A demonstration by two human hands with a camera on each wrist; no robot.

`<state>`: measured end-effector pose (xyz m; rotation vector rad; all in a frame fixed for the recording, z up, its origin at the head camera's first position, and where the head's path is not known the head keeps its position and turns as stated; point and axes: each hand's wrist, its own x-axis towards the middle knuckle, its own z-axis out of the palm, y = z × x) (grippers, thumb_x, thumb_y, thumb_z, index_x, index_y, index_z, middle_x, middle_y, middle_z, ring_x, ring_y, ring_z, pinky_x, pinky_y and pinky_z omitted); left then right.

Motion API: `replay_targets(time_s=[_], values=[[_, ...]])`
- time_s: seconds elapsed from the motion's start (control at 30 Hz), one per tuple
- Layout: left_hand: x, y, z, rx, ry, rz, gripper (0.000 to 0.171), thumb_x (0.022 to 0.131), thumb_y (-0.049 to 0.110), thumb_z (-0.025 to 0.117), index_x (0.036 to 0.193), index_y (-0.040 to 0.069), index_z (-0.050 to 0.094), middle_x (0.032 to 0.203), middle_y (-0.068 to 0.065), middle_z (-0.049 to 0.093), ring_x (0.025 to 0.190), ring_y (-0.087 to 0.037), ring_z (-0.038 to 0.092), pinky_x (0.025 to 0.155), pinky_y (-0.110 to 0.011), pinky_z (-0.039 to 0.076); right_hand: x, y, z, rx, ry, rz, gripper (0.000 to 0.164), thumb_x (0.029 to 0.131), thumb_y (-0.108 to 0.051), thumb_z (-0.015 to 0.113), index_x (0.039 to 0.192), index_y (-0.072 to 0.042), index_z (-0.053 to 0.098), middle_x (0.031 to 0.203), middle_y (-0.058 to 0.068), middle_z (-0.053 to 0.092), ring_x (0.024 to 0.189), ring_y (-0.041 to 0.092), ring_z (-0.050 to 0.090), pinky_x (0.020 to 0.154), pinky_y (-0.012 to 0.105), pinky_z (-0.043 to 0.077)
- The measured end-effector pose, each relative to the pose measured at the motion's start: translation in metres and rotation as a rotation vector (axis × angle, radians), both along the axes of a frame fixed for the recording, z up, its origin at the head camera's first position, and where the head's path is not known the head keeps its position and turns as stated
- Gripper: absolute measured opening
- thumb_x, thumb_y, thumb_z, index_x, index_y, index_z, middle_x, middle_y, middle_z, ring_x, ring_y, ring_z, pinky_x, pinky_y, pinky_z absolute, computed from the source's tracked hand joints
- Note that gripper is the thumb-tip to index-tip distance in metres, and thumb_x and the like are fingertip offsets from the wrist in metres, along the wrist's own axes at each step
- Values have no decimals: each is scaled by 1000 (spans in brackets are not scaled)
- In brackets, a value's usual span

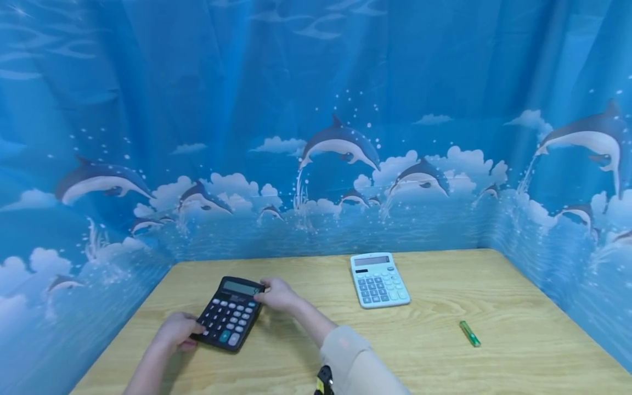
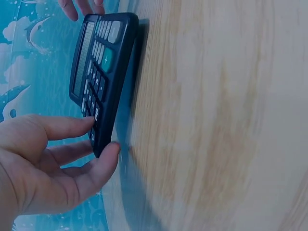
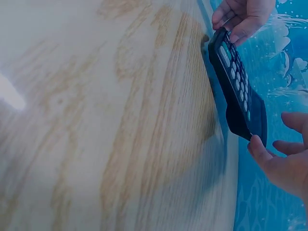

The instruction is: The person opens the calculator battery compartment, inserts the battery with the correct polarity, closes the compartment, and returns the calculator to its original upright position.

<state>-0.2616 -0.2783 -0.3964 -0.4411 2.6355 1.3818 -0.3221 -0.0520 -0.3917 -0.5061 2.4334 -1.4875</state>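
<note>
A black calculator (image 1: 231, 312) with white and green keys is held tilted above the left part of the table. My left hand (image 1: 178, 331) pinches its lower left corner, one fingertip over the keys and another digit at the edge. At the upper right corner, beside the display, is my right hand (image 1: 280, 294). In the right wrist view one tip of the right hand (image 3: 284, 159) is at the corner, while its other fingers stand apart from the casing. The calculator (image 2: 103, 72) casts a shadow on the table in the left wrist view.
A light blue calculator (image 1: 380, 280) lies near the table's back edge, right of the middle. Farther right and nearer is a small green object (image 1: 469, 333). A blue dolphin-print curtain (image 1: 276, 66) encloses the back and sides of the wooden table (image 1: 424, 356).
</note>
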Motion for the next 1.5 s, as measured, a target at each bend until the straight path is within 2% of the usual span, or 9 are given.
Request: replay_targets(time_s=[0.13, 0.23, 0.4, 0.53, 0.77, 0.97, 1.27, 1.33, 1.5], values=[[0, -3, 0, 55, -9, 2, 47, 80, -8, 55, 120, -25, 37, 93, -30, 53, 71, -25, 59, 61, -32, 54, 1, -1, 2, 13, 16, -9, 51, 88, -15, 61, 133, 3, 44, 128, 19, 51, 117, 33, 48, 95, 43, 41], [0, -3, 1, 81, -9, 12, 47, 81, -8, 54, 122, -23, 37, 94, -30, 54, 70, -23, 59, 61, -30, 54, 1, -2, 1, -21, 1, -62, 49, 87, -11, 62, 131, 4, 47, 124, 20, 53, 114, 33, 50, 92, 42, 43], [0, 3, 4, 111, 33, -9, 49, 80, -8, 55, 123, -24, 36, 90, -26, 58, 67, -20, 59, 61, -30, 54, 2, -3, 1, -60, -36, -157, 45, 86, -7, 61, 128, 6, 49, 126, 20, 52, 117, 35, 47, 93, 44, 42], [-2, 7, 8, 99, 49, -24, 49, 80, -8, 56, 123, -23, 38, 90, -24, 59, 69, -19, 59, 61, -30, 53, 2, 1, 3, -7, -16, -189, 37, 86, -5, 61, 120, 7, 54, 119, 19, 56, 112, 34, 51, 89, 44, 45], [-6, 14, 15, 36, 59, -54, 45, 81, -7, 57, 117, -27, 39, 89, -28, 57, 66, -18, 60, 60, -30, 53, -1, 14, 10, 168, 85, -147, 22, 84, -5, 61, 103, 5, 63, 92, 13, 63, 83, 23, 59, 70, 35, 51], [-10, 23, 20, 22, 79, -74, 46, 81, -5, 57, 118, -25, 40, 96, -31, 56, 72, -23, 63, 67, -35, 54, -4, 26, 17, 261, 159, -82, 17, 81, -2, 62, 98, 3, 65, 83, 9, 61, 66, 15, 56, 56, 26, 48], [-16, 37, 26, 35, 93, -67, 44, 82, -5, 57, 120, -22, 43, 99, -31, 57, 75, -23, 62, 69, -37, 53, -8, 45, 19, 285, 142, -53, 10, 85, -5, 64, 91, 2, 63, 83, 9, 62, 56, 18, 62, 54, 26, 51], [-17, 41, 27, 14, 104, -66, 43, 81, -4, 59, 119, -20, 45, 98, -30, 58, 72, -21, 62, 68, -36, 53, -8, 49, 19, 302, 149, -46, 7, 85, -6, 64, 85, 1, 61, 79, 8, 60, 53, 16, 59, 52, 25, 50], [-19, 51, 31, -54, 149, -78, 41, 79, -4, 62, 115, -19, 50, 96, -28, 60, 70, -20, 62, 64, -34, 54, -9, 61, 21, 354, 173, -22, 15, 84, -8, 65, 72, -4, 56, 65, 3, 55, 48, 12, 53, 48, 23, 46]])
